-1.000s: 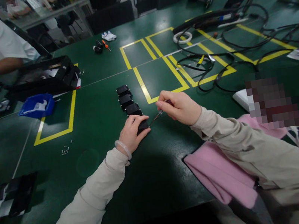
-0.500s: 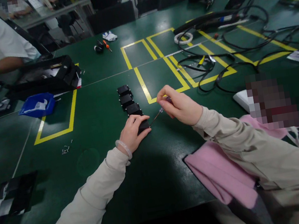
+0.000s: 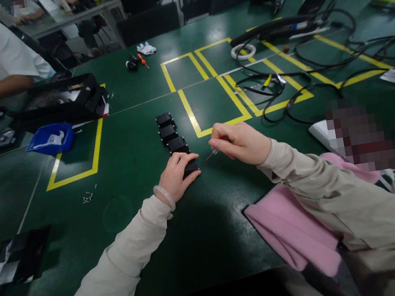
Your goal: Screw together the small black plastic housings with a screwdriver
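Head view: the left hand (image 3: pixel 175 176) has its grip clamped on a small black rectangular block (image 3: pixel 190 167), inward from the green bench (image 3: pixel 154 255) near edge; the right hand (image 3: pixel 244 144) grips a thin-shafted screwdriver (image 3: pixel 215 151). Brace firmly; press along the shaft.

Your left forearm (image 3: pixel 124 252) reaches forward from the lower left, ending in your left hand (image 3: pixel 175 176), its thumb and fingers parted in a pinch. Your right forearm (image 3: pixel 324 188) slants in from the lower right; your right hand (image 3: pixel 243 141) is curled, fingers bent.
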A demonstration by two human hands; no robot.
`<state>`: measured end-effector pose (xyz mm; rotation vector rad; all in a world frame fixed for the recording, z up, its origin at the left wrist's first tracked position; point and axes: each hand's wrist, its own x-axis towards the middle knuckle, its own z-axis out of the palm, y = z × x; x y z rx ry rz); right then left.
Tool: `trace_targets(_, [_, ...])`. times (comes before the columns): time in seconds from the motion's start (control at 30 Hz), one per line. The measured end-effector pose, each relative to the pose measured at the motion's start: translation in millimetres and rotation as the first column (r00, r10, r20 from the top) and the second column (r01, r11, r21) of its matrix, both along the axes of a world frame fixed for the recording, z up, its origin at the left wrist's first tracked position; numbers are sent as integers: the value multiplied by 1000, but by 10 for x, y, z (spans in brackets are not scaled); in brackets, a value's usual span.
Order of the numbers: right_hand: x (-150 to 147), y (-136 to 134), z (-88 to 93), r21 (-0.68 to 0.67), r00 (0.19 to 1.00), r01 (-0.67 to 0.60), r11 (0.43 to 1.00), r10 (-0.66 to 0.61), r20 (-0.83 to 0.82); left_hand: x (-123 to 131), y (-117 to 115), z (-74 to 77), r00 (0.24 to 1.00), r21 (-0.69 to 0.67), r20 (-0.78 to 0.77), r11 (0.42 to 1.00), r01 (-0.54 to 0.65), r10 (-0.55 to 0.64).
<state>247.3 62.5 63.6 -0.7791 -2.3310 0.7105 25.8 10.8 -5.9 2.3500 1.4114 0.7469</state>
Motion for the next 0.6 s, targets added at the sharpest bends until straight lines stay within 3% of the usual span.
trace_targets(0.17, [-40,-51,-10,22,999,47,999,-47,-17,4,-3,13,1000,4,-5,1000,1,-1])
trace_targets(0.4, [-58,-92,-3,48,980,177,983,-180,83,8,-3,7,1000,5,-7,1000,-1,1])
trace_targets(0.6, [-75,-103,-37,39,988,148,988,-149,28,5,0,0,1000,12,-9,1000,-2,2])
